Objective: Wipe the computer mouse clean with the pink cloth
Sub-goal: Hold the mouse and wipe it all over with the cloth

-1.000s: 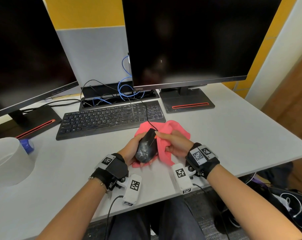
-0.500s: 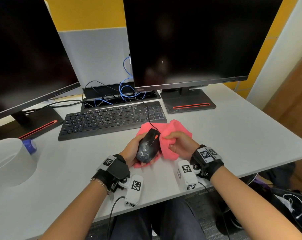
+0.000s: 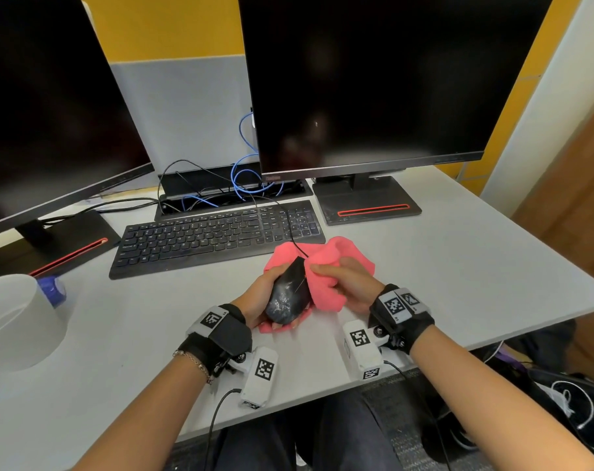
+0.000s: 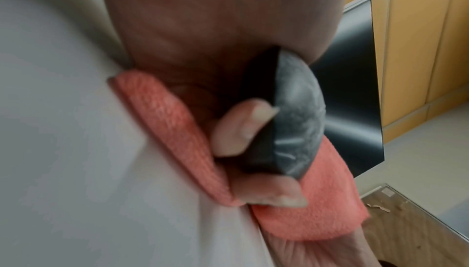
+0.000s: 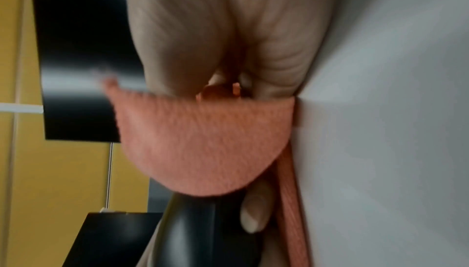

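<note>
A black, smudged computer mouse (image 3: 288, 294) (image 4: 296, 124) (image 5: 193, 229) is cradled in my left hand (image 3: 259, 299), fingers curled under it just above the desk. Its thin cable runs back over the keyboard. The pink cloth (image 3: 326, 277) (image 4: 162, 122) (image 5: 203, 140) is bunched in my right hand (image 3: 348, 283), which presses a fold against the mouse's right side. Part of the cloth lies beneath my left hand on the desk. In the left wrist view, my fingertips (image 4: 241, 126) grip the mouse's edge.
A black keyboard (image 3: 217, 236) lies just behind the hands. Two dark monitors (image 3: 373, 83) stand on stands behind it, with blue and black cables (image 3: 241, 185) between. A white tape roll (image 3: 16, 321) sits at the left. The desk's front edge (image 3: 322, 399) is close to my wrists.
My right hand has kept rubbing the cloth along the mouse's right side, first toward me and then forward to its front. The left hand keeps the same hold.
</note>
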`<state>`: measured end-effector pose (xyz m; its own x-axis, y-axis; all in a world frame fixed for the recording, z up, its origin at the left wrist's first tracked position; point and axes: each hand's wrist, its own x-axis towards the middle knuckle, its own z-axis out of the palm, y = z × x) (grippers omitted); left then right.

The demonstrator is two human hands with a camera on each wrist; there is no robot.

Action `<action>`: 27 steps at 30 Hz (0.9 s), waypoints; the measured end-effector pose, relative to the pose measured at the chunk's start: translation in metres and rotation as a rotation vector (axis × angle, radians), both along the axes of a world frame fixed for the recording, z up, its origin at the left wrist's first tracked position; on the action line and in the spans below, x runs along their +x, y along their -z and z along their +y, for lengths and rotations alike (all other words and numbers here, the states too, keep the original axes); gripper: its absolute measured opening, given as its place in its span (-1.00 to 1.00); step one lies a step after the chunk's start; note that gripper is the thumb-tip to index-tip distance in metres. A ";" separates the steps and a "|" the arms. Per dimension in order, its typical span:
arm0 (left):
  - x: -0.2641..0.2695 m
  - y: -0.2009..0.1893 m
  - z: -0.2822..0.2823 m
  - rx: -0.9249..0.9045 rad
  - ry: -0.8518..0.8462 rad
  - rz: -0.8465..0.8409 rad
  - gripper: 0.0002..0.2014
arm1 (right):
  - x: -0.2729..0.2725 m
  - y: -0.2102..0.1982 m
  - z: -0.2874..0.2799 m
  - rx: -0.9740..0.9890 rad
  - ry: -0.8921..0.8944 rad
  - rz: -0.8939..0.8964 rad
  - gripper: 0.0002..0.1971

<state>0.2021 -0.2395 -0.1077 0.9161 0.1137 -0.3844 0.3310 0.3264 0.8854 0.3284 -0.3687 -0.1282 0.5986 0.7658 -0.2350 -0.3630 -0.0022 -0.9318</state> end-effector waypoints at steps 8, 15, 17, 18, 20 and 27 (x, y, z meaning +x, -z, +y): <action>0.000 0.003 0.001 0.010 -0.014 0.027 -0.39 | 0.005 0.000 -0.001 0.011 -0.008 0.070 -0.82; -0.002 0.000 0.000 0.032 -0.012 -0.028 -0.42 | 0.002 -0.002 -0.002 0.036 -0.046 0.055 -0.91; -0.002 0.000 -0.001 0.035 -0.016 -0.033 -0.41 | 0.000 -0.004 -0.001 0.014 -0.077 0.023 -0.92; -0.002 0.000 -0.002 0.030 -0.016 -0.038 -0.39 | -0.002 -0.007 0.000 0.010 -0.109 0.009 -0.94; -0.002 -0.001 -0.003 0.026 -0.008 -0.043 -0.35 | -0.006 -0.010 0.002 -0.017 -0.158 -0.028 -0.93; -0.005 -0.005 -0.007 0.069 -0.020 -0.027 -0.38 | -0.007 -0.011 0.003 -0.015 -0.165 0.003 -0.87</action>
<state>0.1973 -0.2464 -0.1023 0.9235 0.1573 -0.3497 0.3004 0.2704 0.9147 0.3210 -0.3658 -0.1170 0.4644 0.8500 -0.2487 -0.3595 -0.0757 -0.9301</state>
